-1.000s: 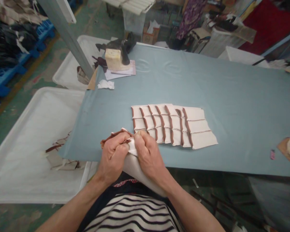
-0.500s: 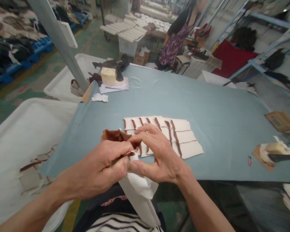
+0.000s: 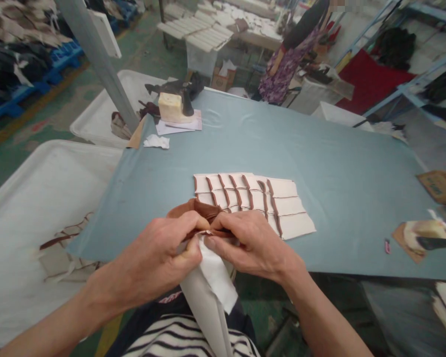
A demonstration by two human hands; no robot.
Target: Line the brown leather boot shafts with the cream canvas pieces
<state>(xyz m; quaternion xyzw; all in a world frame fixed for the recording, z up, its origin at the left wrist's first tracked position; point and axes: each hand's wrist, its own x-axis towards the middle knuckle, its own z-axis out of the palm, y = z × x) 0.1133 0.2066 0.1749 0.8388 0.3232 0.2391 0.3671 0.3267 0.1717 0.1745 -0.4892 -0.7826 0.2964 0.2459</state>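
Both my hands pinch one cream fabric piece with brown trim (image 3: 208,277) at the near edge of the blue table (image 3: 338,163). My left hand (image 3: 159,258) grips its left side, fingers closed. My right hand (image 3: 252,245) pinches the brown edge beside it, fingers closed. The cream part hangs down toward my striped shirt. Just beyond my hands lies a row of several overlapping cream pieces with brown edges (image 3: 260,201), flat on the table.
White trays (image 3: 26,198) stand to the left, with scraps in the near one. A cream block with a dark tool (image 3: 173,106) sits on papers at the table's far left. Cardboard and scissors (image 3: 425,238) lie at right. A person in purple (image 3: 288,59) stands behind the table.
My right hand, spread over the laid-out pieces half a second ago, has come back and closed on the fabric's brown edge. The view has shifted slightly.
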